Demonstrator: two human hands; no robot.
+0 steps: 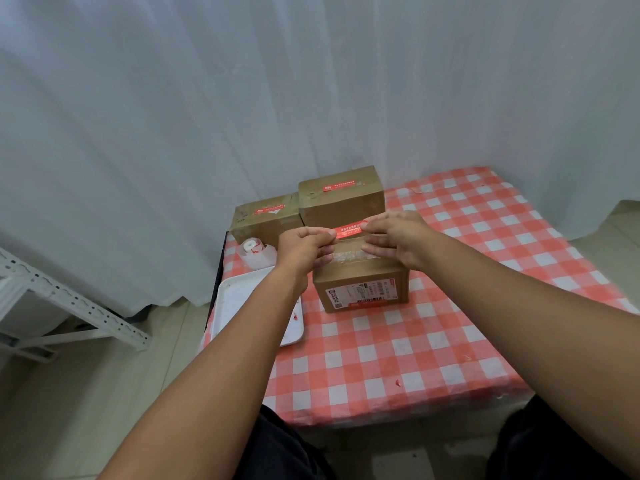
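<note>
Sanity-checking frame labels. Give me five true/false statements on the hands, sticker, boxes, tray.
1. The left hand and right hand hold the sticker between them over the near box. True.
2. The back right box has no sticker. False: a red one is on its top.
3. The tray lies right of the near box. False: it lies to its left.
4. The roll stands behind the tray. True.
5. The near box has a printed label on its front face. True.
</note>
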